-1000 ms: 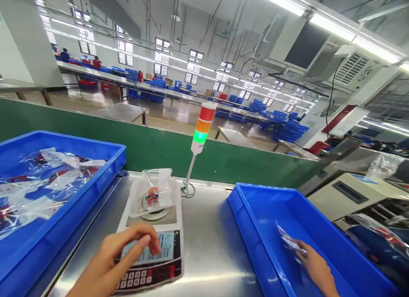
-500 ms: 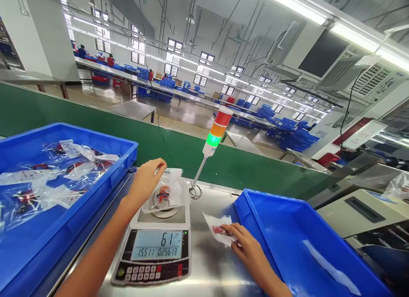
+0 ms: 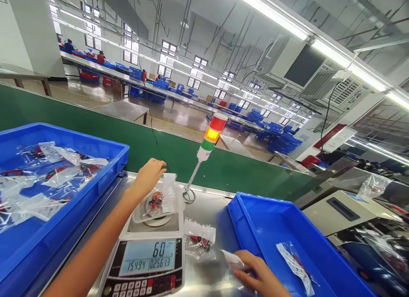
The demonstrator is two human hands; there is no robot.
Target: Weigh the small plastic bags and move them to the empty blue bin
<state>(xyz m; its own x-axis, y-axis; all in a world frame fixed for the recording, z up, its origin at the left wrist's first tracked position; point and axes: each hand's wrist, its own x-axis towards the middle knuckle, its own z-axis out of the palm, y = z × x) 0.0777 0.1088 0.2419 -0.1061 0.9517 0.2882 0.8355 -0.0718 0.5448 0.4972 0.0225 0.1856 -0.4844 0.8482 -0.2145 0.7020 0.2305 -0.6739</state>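
Seen through the head camera, I read the person's left hand (image 3: 147,177) as loosely curled, its fingertips just at the upper edge of a clear plastic bag (image 3: 168,190) of red and dark wired parts; I cannot tell whether they touch it. That bag lies on the round pan (image 3: 156,221) of a digital counting scale (image 3: 143,263), whose display shows 60. The right hand (image 3: 258,275) is narrowly closed, pinching a strip of clear film (image 3: 231,258) low over the stainless bench (image 3: 207,211), beside the wall of the right blue tray (image 3: 281,233). A second bag of wired parts (image 3: 200,241) lies flat on the bench, between the scale and the right hand. One sealed bag (image 3: 295,267) lies in the right tray; many similar bags (image 3: 54,173) lie heaped in the left blue tray (image 3: 73,139). Behind the scale stands a stack light (image 3: 212,135) on a thin pole, its amber segment glowing, before a green panel (image 3: 96,131). Co-workers (image 3: 68,46) sit far off at long tables.
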